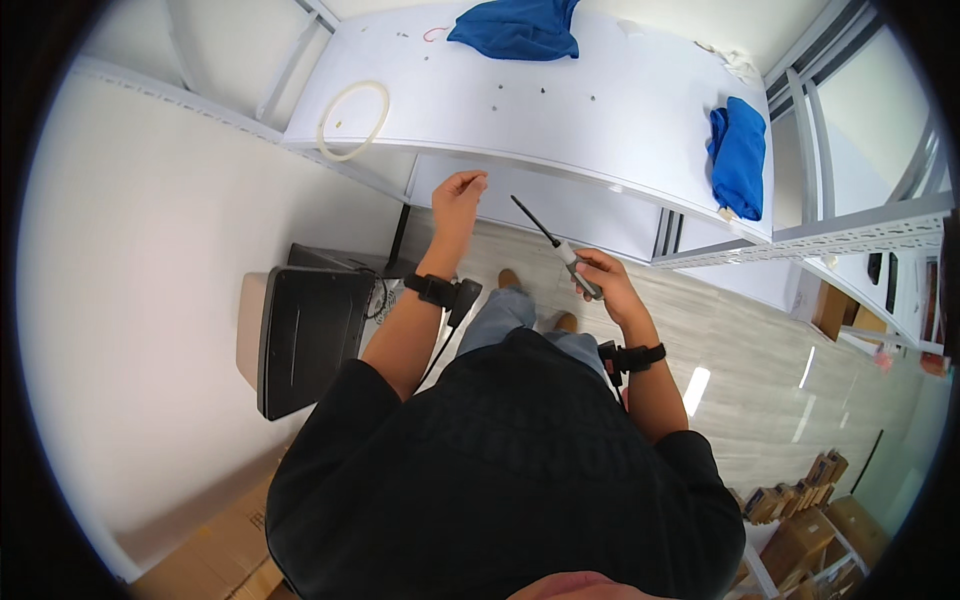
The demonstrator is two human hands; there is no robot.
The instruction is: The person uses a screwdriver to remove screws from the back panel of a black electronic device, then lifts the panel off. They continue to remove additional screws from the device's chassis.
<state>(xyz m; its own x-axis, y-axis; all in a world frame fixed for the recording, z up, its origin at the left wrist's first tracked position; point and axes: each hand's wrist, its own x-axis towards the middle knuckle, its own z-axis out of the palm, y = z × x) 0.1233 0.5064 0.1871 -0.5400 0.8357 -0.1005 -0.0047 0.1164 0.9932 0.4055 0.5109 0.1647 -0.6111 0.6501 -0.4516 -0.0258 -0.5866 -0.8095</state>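
My right hand [605, 282] is wrapped round the grey handle of a screwdriver [566, 254]. Its dark shaft points up and to the left, toward the front edge of the white table [450, 90]. Just in front of that edge, my left hand [462, 192] is closed, thumb and fingertips pressed together. Whatever it may hold is too small to make out. The screwdriver tip and the left hand are apart. Several small dark pieces [543, 91], perhaps screws, lie scattered on the table beyond my hands.
A cream hoop [387, 106] overhangs the table's left front edge. Blue cloths lie at the back [520, 30] and right [738, 160]. A black bin-like box [315, 340] stands at my left. Metal framing [860, 232] rises on the right; cardboard boxes [800, 545] sit behind me, lower right.
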